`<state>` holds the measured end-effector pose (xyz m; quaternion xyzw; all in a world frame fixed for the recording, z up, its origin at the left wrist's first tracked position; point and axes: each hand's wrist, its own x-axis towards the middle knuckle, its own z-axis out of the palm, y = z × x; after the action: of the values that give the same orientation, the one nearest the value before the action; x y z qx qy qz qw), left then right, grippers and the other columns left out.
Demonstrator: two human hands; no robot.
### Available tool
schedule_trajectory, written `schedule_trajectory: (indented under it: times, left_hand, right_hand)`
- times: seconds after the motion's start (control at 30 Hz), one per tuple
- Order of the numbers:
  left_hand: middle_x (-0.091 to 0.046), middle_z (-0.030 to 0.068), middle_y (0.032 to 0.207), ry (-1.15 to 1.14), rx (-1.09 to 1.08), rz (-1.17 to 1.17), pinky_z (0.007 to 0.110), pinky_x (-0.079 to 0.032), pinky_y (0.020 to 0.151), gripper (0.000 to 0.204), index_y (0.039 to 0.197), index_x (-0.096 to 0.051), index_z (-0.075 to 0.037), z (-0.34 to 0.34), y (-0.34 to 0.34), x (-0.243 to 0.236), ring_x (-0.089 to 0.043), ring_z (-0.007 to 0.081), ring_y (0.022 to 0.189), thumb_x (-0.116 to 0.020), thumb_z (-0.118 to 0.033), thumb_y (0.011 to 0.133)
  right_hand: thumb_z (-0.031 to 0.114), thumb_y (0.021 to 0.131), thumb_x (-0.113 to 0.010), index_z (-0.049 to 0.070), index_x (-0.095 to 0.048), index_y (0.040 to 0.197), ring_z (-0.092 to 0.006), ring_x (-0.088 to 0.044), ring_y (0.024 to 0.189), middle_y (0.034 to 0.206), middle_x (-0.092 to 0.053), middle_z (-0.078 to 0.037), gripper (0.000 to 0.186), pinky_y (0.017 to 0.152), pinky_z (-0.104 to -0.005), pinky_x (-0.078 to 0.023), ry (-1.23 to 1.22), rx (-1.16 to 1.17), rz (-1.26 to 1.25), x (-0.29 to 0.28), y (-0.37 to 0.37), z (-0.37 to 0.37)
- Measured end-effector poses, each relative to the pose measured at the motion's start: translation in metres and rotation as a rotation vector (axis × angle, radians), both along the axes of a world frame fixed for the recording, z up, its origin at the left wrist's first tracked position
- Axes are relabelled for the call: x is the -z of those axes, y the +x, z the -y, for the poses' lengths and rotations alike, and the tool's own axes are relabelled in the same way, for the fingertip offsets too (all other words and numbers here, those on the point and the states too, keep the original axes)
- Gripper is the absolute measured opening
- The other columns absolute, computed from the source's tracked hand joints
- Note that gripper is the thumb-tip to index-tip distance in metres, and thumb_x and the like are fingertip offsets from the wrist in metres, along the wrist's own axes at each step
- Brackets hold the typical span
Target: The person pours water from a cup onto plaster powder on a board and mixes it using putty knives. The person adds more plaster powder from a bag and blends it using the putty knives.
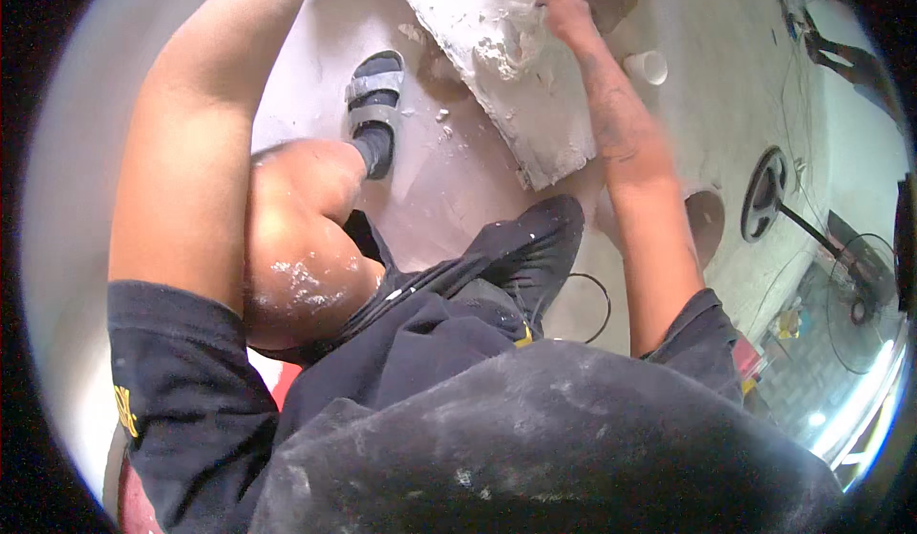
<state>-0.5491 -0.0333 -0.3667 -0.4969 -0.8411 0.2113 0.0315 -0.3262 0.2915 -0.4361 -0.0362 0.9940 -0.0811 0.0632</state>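
Note:
A long white plaster-covered slab (506, 66) lies tilted across the pale floor at the top of the view. My right hand (565, 9) rests at its upper right edge, fingers curled against a lump of wet white plaster (501, 52); what the fingers hold is not clear. My left arm (191, 152) stretches up along the left side, and its hand is cut off beyond the top edge. My bent knee (306, 238), flecked with plaster, and my foot in a grey sandal (374, 104) sit just left of the slab.
A small white cup (648, 66) stands right of the slab. A round pale container (709, 224) sits by my right forearm. A black cable (597, 305) loops on the floor. Two floor fans (764, 195) (860, 305) stand at the right.

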Motion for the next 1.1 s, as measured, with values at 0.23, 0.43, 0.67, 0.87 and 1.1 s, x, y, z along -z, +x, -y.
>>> schedule_trajectory:
  times: [0.23, 0.43, 0.67, 0.87, 1.1]
  left_hand:
    - [-0.068, 0.0087, 0.078, -0.221, -0.188, 0.04, 0.034, -0.053, 0.066, 0.013, 0.077, -0.069, -0.01, 0.001, 0.009, -0.029, -0.066, 0.0218, 0.071, -0.058, -0.014, 0.075]
    - [-0.066, 0.0172, 0.087, -0.002, -0.228, 0.314, 0.041, -0.053, 0.075, 0.019, 0.085, -0.068, -0.006, 0.048, 0.054, -0.021, -0.065, 0.0321, 0.084, -0.051, -0.009, 0.077]
    - [-0.068, 0.013, 0.08, 0.932, -1.121, 1.08, 0.036, -0.053, 0.069, 0.023, 0.087, -0.067, 0.001, 0.117, 0.116, 0.022, -0.066, 0.0198, 0.074, -0.065, -0.01, 0.067]
    - [-0.064, 0.0186, 0.091, 0.853, -0.998, 0.236, 0.039, -0.052, 0.071, 0.021, 0.091, -0.068, -0.011, 0.089, 0.162, 0.052, -0.063, 0.034, 0.081, -0.052, -0.012, 0.076]
    - [-0.058, 0.0106, 0.098, 0.545, -0.378, -0.096, 0.037, -0.05, 0.073, 0.027, 0.097, -0.06, -0.007, 0.067, 0.184, 0.084, -0.057, 0.0273, 0.087, -0.055, -0.013, 0.072]
  right_hand:
    - [0.008, 0.077, -0.053, 0.015, -0.068, 0.088, -0.0308, -0.058, 0.095, 0.099, -0.059, -0.012, 0.021, 0.081, -0.0418, -0.047, 0.119, 0.029, 0.184, 0.014, 0.072, 0.012]
    - [0.007, 0.075, -0.051, 0.004, -0.064, 0.087, -0.0363, -0.055, 0.095, 0.093, -0.057, -0.017, 0.018, 0.08, -0.0442, -0.045, -0.156, 0.251, 0.031, 0.014, 0.124, -0.02]
    - [0.012, 0.074, -0.054, 0.004, -0.063, 0.095, -0.0358, -0.056, 0.093, 0.096, -0.059, -0.018, 0.023, 0.082, -0.0445, -0.045, -0.19, 0.485, 0.06, -0.018, 0.155, 0.02]
    - [0.014, 0.076, -0.059, 0.006, -0.062, 0.101, -0.036, -0.057, 0.094, 0.095, -0.06, -0.017, 0.027, 0.082, -0.0444, -0.045, -0.096, 0.46, 0.094, -0.002, 0.163, 0.014]
    - [0.018, 0.074, -0.066, 0.007, -0.057, 0.113, -0.0351, -0.054, 0.101, 0.104, -0.057, -0.016, 0.042, 0.086, -0.0433, -0.044, -0.098, 0.538, 0.197, -0.01, 0.171, 0.038]
